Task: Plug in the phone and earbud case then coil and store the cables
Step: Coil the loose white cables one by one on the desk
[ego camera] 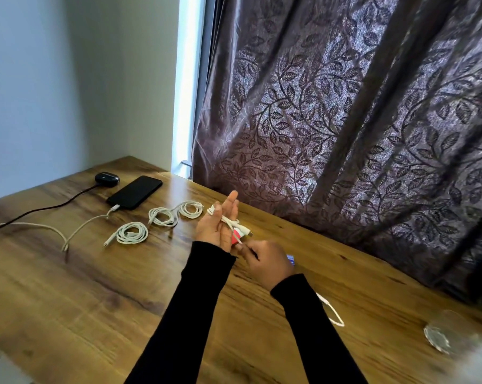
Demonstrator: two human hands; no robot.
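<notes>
Head view: both hands, left (216, 227) and right (264, 261), grip a thin white cable (230, 223) over grained wood.

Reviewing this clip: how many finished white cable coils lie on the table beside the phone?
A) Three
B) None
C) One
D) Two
A: three white coils lie on the table right of the phone, while the left hand has another white cable wound over it, fed by the right hand.
</notes>
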